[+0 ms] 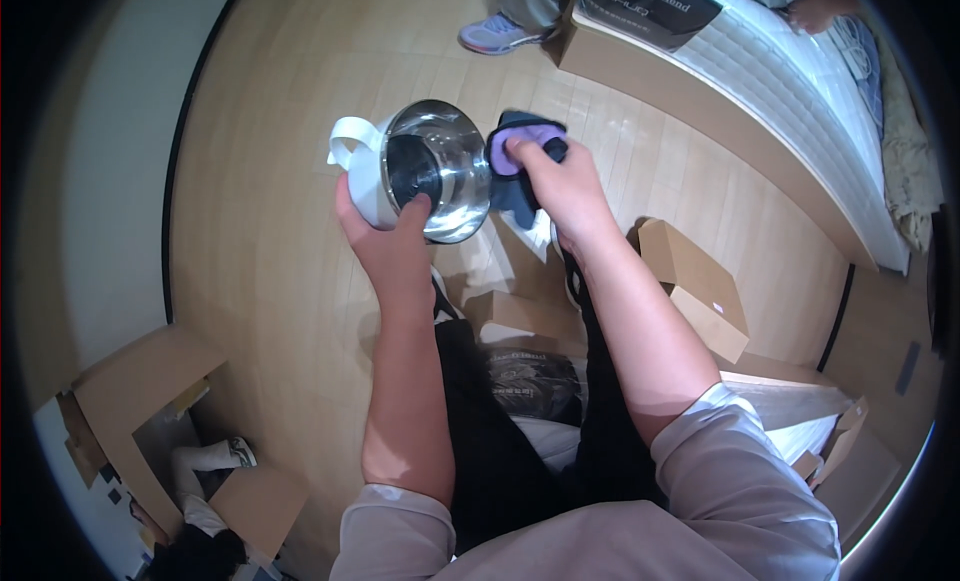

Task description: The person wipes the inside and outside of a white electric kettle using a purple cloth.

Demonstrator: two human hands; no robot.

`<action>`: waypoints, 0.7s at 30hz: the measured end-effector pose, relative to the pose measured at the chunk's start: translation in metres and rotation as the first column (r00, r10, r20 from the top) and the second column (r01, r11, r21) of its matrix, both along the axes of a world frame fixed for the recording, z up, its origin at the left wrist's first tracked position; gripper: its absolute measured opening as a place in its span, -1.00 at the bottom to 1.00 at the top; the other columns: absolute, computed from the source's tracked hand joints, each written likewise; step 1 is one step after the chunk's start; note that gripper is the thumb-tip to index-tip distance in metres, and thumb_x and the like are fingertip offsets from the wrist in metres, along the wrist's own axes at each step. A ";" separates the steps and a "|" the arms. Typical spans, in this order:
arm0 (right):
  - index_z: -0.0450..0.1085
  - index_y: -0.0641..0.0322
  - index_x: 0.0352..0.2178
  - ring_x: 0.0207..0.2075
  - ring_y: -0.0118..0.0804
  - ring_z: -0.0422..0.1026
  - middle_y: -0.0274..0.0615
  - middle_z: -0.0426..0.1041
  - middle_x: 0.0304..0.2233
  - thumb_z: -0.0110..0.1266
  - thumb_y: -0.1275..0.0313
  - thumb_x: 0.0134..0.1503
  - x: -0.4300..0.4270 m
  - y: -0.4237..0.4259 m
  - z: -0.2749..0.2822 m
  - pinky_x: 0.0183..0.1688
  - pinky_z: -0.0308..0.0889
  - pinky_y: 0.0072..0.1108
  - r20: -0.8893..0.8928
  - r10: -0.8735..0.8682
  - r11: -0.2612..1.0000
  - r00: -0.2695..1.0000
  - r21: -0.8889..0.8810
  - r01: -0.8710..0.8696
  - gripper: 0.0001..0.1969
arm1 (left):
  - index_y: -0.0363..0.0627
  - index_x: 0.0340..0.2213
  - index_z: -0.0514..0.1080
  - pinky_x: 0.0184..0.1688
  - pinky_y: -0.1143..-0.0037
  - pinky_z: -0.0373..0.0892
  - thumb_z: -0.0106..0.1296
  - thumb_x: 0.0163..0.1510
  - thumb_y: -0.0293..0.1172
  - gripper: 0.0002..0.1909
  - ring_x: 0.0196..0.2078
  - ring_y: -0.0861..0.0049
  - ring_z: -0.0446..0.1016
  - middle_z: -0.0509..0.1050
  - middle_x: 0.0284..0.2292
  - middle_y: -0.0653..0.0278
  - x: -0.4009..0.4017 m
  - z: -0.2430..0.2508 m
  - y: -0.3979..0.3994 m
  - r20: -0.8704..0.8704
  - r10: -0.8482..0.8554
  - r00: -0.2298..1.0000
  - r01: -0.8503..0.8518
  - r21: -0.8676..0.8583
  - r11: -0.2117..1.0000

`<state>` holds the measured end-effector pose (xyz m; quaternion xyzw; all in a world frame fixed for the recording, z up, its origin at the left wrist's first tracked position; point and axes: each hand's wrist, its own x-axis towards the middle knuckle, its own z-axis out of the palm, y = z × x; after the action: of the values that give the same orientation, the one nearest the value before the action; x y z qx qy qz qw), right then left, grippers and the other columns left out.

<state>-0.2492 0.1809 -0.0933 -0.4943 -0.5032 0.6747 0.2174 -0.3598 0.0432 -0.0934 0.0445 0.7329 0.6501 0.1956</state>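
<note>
My left hand grips a white vessel from below, its thumb over the rim. The vessel has a white loop handle, and its wide mouth is tilted to the right. Its inside is shiny metal, with a dark round patch at the bottom that may be a reflection. My right hand holds a dark item with a purple inner face, just right of the mouth. Its thumb presses on the purple part. What this item is, I cannot tell.
Below my hands, between my legs, are a cardboard box and a dark printed panel on a white surface. Another cardboard box stands at the right. A mattress lies top right, beside a person's shoe. Another person is lower left.
</note>
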 end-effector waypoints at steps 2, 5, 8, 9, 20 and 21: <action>0.49 0.36 -0.24 -0.44 -0.49 0.45 -0.25 0.50 -0.43 0.15 0.38 0.15 -0.005 -0.009 0.008 -0.38 0.40 -0.66 -0.019 -0.003 0.960 1.000 -0.281 -0.003 -0.76 | -0.13 0.25 0.06 0.09 0.39 0.33 0.12 -0.10 -0.69 -0.13 0.10 0.31 0.33 0.26 0.08 0.09 0.002 -0.001 0.000 -0.019 -0.058 0.998 0.059 0.020 0.998; 0.47 0.39 -0.20 -0.40 -0.48 0.47 -0.24 0.51 -0.37 0.14 0.41 0.17 -0.006 -0.016 -0.010 -0.36 0.42 -0.65 -0.154 -0.035 0.966 0.988 -0.257 -0.005 -0.77 | -0.15 0.24 0.05 0.17 0.38 0.25 0.13 -0.19 -0.67 -0.08 0.14 0.26 0.28 0.23 0.10 0.06 0.005 -0.004 0.004 -0.051 -0.165 0.985 0.167 0.043 0.985; 0.44 0.42 -0.15 -0.34 -0.48 0.48 -0.26 0.51 -0.35 0.10 0.50 0.19 -0.013 -0.020 -0.019 -0.30 0.42 -0.62 -0.250 -0.121 0.981 0.961 -0.180 0.076 -0.78 | -0.11 0.24 0.05 0.13 0.41 0.31 -0.05 -0.30 -0.70 -0.05 0.08 0.35 0.34 0.27 0.01 0.14 0.016 -0.002 0.011 -0.038 -0.288 0.957 0.290 0.092 0.953; 0.43 0.42 -0.14 -0.33 -0.49 0.48 -0.27 0.51 -0.35 0.10 0.52 0.19 -0.016 -0.022 -0.018 -0.28 0.42 -0.61 -0.349 -0.187 0.977 0.918 -0.160 0.138 -0.78 | -0.11 0.24 0.05 0.13 0.41 0.31 -0.05 -0.30 -0.70 -0.05 0.08 0.35 0.34 0.27 0.01 0.14 0.017 -0.001 0.011 -0.036 -0.287 0.957 0.289 0.088 0.953; 0.43 0.35 -0.23 -0.44 -0.46 0.45 -0.25 0.46 -0.42 0.09 0.60 -0.12 0.021 0.003 -0.007 -0.35 0.36 -0.68 -0.398 0.162 0.841 0.903 -0.423 -0.338 -0.67 | -0.06 0.35 -0.21 0.28 0.30 0.13 0.34 -0.18 -0.40 0.19 0.27 0.26 0.14 0.12 0.20 0.07 0.012 0.001 0.006 0.105 -0.724 0.682 0.712 0.131 0.690; 0.43 0.38 -0.28 -0.42 -0.38 0.46 -0.21 0.45 -0.42 0.07 0.61 -0.17 0.021 0.011 -0.012 -0.34 0.38 -0.66 -0.603 0.272 0.705 0.750 -0.405 -0.582 -0.69 | -0.06 0.35 -0.21 0.28 0.30 0.13 0.34 -0.18 -0.40 0.19 0.27 0.26 0.14 0.12 0.20 0.07 0.012 -0.001 0.004 0.109 -0.724 0.681 0.712 0.129 0.690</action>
<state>-0.2282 0.1924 -0.1049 -0.2073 -0.3071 0.9287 0.0125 -0.3481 0.0477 -0.0942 0.2863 0.6143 0.5503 0.4877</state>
